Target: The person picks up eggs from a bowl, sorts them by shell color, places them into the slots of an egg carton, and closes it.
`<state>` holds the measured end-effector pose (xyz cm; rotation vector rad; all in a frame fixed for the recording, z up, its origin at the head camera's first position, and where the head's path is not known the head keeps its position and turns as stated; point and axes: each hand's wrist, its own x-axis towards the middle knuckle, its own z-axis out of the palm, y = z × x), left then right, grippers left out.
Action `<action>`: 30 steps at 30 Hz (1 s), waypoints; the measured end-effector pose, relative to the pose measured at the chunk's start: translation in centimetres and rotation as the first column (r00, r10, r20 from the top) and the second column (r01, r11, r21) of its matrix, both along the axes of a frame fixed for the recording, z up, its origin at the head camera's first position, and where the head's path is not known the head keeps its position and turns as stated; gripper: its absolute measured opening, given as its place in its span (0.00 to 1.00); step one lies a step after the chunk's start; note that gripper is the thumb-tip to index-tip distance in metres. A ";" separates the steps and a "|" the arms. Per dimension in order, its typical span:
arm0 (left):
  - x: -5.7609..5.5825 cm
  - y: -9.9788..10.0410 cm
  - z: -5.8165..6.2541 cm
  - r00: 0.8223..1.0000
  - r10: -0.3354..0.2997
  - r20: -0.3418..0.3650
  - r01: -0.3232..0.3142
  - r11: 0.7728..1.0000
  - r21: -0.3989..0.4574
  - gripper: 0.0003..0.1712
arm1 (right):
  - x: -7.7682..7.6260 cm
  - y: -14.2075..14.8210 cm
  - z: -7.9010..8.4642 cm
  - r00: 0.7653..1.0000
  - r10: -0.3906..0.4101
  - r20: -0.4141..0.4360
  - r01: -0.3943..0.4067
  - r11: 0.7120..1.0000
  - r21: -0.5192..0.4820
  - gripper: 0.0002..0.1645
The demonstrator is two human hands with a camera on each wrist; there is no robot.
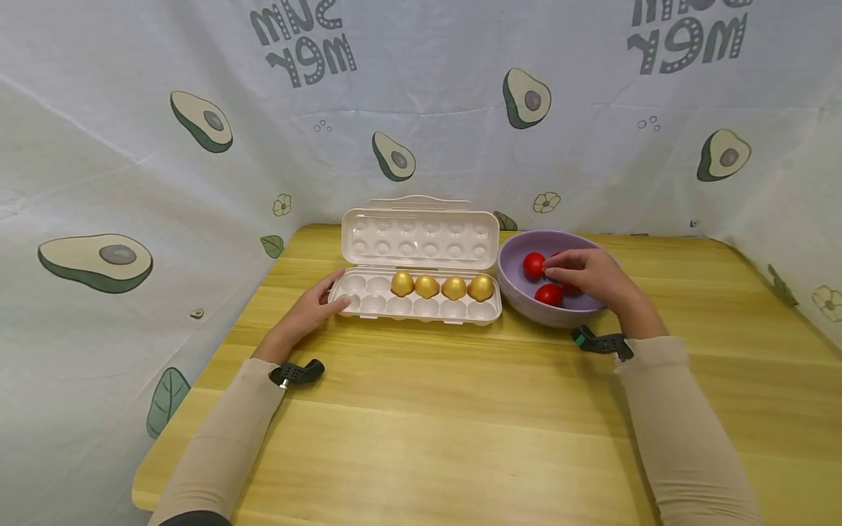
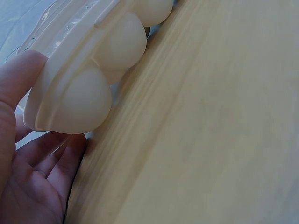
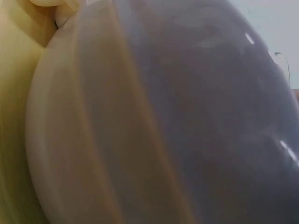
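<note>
My left hand point(image 1: 317, 307) holds the left end of a pale plastic egg carton point(image 1: 427, 319), thumb on the front rim, fingers round the end. Up close in the left wrist view, the thumb lies on the rim, and the carton's rounded cups point(image 2: 86, 105) sit above the curved fingers. Several gold rounded pieces point(image 1: 454, 287) with wavy lower edges fill the back row's right part. Inside a purple bowl point(image 1: 536, 310), my right hand point(image 1: 595, 277) has its fingertips against a red egg-shaped ball point(image 1: 533, 266); whether they pinch it is unclear. More red balls point(image 1: 549, 294) lie there, partly hidden.
The carton's lid point(image 1: 421, 252) stands raised at its back. Touching or nearly touching the carton's right end is the bowl. Both rest on a wooden table point(image 1: 427, 409), before a white cloth point(image 1: 454, 146) with avocado prints. Each wrist wears a black camera mount point(image 1: 299, 372).
</note>
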<state>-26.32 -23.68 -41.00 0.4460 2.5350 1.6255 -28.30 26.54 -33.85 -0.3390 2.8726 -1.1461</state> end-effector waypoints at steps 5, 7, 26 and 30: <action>0.5 0.2 0.8 1.000 -0.014 0.019 0.014 1.000 0.005 0.40 | -0.1 0.0 -0.2 1.000 0.007 -0.003 -0.007 1.000 0.007 0.26; 0.9 0.5 1.4 0.999 -0.016 0.030 0.016 1.000 0.017 0.39 | -0.1 0.0 -0.2 1.000 0.017 0.008 -0.017 1.000 0.002 0.25; 0.4 0.2 0.7 1.000 -0.009 0.029 0.008 1.000 0.022 0.39 | -0.1 -0.2 0.0 0.984 0.172 0.034 -0.176 0.966 0.187 0.22; 1.3 0.7 2.0 0.999 -0.018 0.042 0.017 0.999 0.033 0.39 | 0.0 -0.3 0.1 0.977 0.206 0.054 -0.213 0.955 0.205 0.22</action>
